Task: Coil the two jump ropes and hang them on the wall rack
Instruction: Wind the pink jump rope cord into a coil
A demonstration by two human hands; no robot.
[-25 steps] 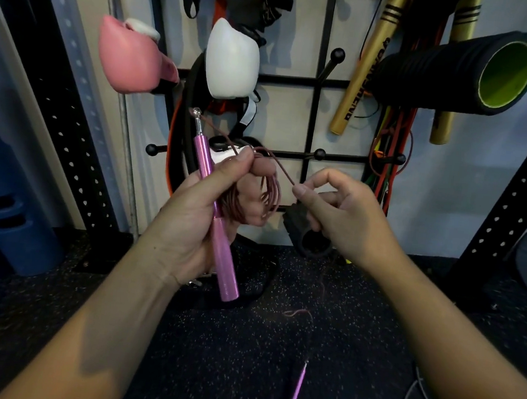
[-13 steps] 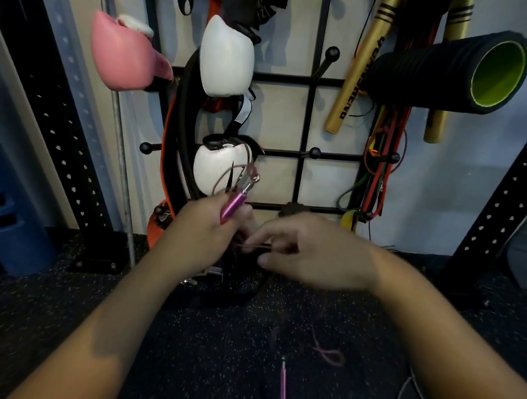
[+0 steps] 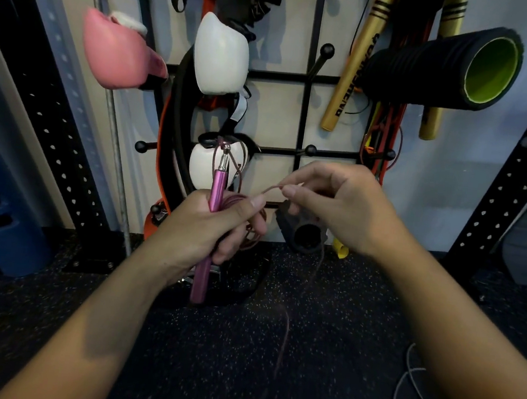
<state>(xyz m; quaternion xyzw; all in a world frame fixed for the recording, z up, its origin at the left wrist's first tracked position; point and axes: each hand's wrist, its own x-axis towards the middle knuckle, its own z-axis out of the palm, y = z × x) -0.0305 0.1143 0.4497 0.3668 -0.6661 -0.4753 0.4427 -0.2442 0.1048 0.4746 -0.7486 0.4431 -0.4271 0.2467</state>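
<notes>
A: Jump rope loops sit gathered in the left hand, fist clamped round the pink handle.
B: Right hand pinches the cord taut, feeding another loop; slack trails on the floor.

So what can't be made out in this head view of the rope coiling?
- Number of coils: the left hand covers most of them.
- Pink handle: its middle is hidden in that fist.
- Rope's loose end: the cord fades out, thin and blurred, on the dark floor.
- Pale second rope: the right forearm and frame edge cut it off.
- Right hand: the pinch point is partly hidden by fingers.
</notes>
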